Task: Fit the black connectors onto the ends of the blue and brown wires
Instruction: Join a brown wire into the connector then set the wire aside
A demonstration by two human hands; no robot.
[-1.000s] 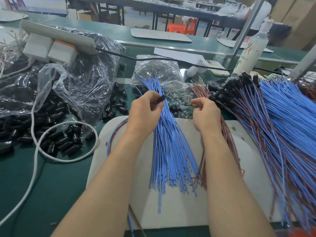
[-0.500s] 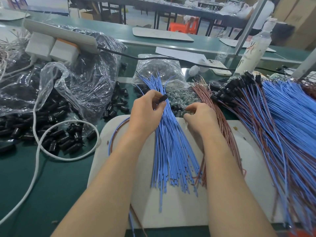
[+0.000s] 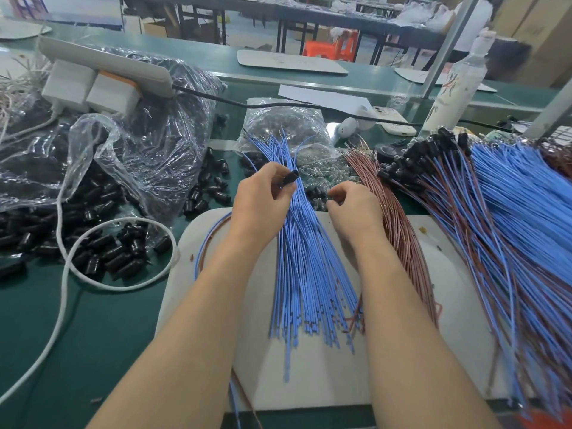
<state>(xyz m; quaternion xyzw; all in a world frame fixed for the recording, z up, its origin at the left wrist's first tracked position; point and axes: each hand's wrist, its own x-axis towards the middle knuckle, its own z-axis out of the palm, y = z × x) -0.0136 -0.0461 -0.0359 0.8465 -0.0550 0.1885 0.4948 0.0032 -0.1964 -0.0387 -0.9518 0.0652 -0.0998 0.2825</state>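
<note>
One black connector is pinched between the thumb and curled fingers of the left hand, above the far part of the blue wires. Its long axis runs from near-left to far-right, with the open mouth at the far-right end, clear of the fingers.

The right hand lies just to the right of the connector and slightly nearer. Its fingers are curled downward with the tips at the near edge of the clear parts. Whether they pinch anything cannot be determined.

The blue wires lie fanned on the white board between the two forearms, long axis near to far. The brown wires lie parallel to them, just right of the right hand.

Judgement: a wire end must enter the connector mouth along the connector's axis, so it has to approach from the far right. The right hand is the nearer hand to both the mouth and the brown wire ends and is best placed to feed it.

Loose connectors lie at left. Finished assemblies are stacked at far right.
</note>
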